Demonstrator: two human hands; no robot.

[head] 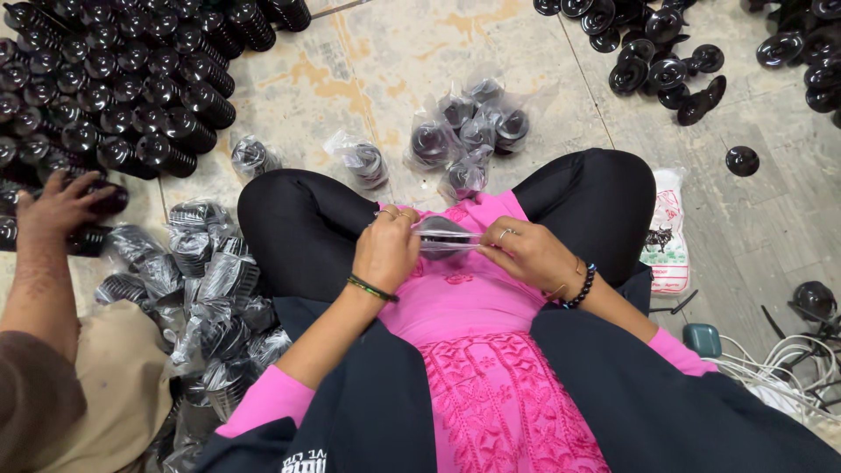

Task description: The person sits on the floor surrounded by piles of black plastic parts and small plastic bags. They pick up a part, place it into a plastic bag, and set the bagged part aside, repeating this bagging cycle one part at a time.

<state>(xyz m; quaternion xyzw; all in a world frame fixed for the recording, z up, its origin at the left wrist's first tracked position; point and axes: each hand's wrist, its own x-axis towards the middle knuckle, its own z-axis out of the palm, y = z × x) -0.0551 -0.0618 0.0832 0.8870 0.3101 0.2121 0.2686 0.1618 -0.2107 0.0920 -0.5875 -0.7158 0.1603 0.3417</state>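
I sit cross-legged on the floor, and both hands meet over my lap. My left hand (385,250) and my right hand (526,254) each pinch one side of a small clear plastic bag (442,236) that holds a black round part. The bag is stretched flat between my fingers. Several bagged black parts (469,131) lie on the floor just beyond my knees. Two more bagged parts (363,162) rest near my left knee.
Rows of black ribbed cylinders (114,79) fill the upper left. Another person's hand (57,206) reaches into them at the left edge. A heap of bagged parts (210,298) lies by my left thigh. Loose black caps (661,61), a printed packet (667,232) and white cables (784,368) lie to the right.
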